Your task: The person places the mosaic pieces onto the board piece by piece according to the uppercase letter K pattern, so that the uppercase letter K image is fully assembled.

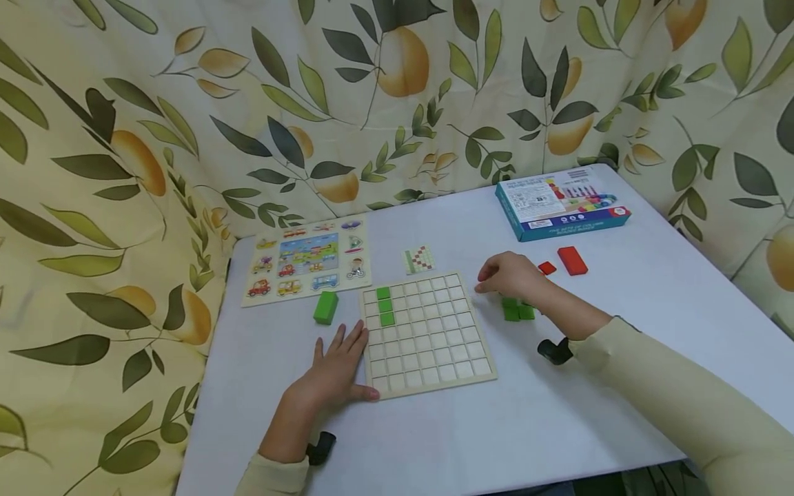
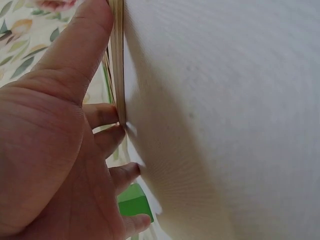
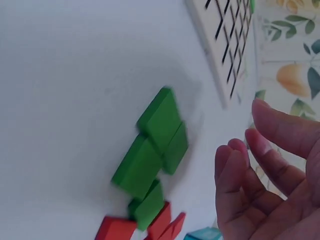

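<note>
A wooden grid board (image 1: 429,348) lies in the middle of the white table. Three green square tiles (image 1: 385,304) fill a short column near its upper left corner. My left hand (image 1: 331,368) rests along the board's left edge, fingers spread, thumb at the lower left corner. Just beyond those fingertips stands a green block (image 1: 325,307). To the right of the board, my right hand (image 1: 511,275) hovers with fingers loosely bent; the right wrist view shows a gap between thumb and fingers, nothing held. Several loose green tiles (image 3: 160,122) lie below it.
Red tiles (image 1: 546,268) and a red block (image 1: 572,260) lie right of the right hand. Behind them is a blue toy box (image 1: 561,207). A small pattern card (image 1: 419,259) sits behind the board, and a picture puzzle (image 1: 260,265) at the back left. Patterned cloth (image 1: 397,124) hangs behind.
</note>
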Tool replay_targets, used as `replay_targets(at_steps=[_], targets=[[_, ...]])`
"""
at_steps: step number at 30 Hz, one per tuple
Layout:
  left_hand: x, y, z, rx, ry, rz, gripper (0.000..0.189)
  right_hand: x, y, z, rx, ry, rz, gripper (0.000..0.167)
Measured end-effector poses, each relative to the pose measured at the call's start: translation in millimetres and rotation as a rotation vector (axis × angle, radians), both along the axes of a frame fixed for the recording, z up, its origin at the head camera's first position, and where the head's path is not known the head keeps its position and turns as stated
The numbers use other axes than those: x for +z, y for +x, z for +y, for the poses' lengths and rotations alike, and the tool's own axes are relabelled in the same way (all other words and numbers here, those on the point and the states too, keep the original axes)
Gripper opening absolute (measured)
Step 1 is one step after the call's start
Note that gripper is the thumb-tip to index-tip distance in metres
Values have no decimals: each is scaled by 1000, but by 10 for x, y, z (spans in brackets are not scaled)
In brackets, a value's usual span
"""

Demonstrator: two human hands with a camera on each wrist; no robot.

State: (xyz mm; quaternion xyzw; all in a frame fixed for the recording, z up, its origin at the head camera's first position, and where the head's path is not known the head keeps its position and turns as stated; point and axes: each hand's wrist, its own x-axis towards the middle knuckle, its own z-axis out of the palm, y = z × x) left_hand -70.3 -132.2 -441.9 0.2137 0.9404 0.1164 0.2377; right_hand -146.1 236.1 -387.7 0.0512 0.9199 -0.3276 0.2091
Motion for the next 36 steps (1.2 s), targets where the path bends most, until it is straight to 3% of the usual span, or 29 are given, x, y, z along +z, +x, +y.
replay_targets(at_steps=[7, 14, 36], targets=[[6, -2, -26, 4, 14, -2, 122, -59, 66, 277, 13, 80, -34, 34], [23, 0, -23, 11, 17, -5, 122, -122, 105, 342, 37, 130, -59, 34], [-13, -13, -13, 3, 11, -4, 122, -131, 115, 378, 67, 80, -61, 21]])
